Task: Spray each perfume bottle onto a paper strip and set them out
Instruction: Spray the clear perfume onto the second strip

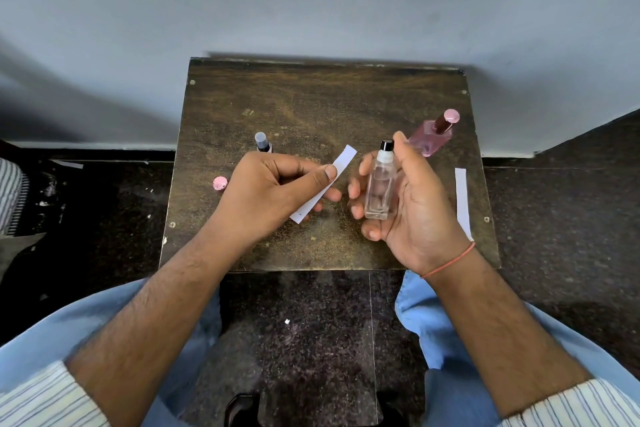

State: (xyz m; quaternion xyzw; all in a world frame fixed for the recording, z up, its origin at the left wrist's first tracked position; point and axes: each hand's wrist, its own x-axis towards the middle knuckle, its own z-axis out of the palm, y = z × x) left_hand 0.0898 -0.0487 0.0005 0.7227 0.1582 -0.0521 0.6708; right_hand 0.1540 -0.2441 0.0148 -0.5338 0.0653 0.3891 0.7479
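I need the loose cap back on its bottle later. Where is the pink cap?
In the head view, the pink cap lies on the wooden table near its left edge, just left of the left hand.

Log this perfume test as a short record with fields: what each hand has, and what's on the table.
left hand: pinching a paper strip
right hand: holding a clear bottle upright, index finger on its black sprayer
table: pink bottle, dark-capped bottle, loose pink cap, second paper strip
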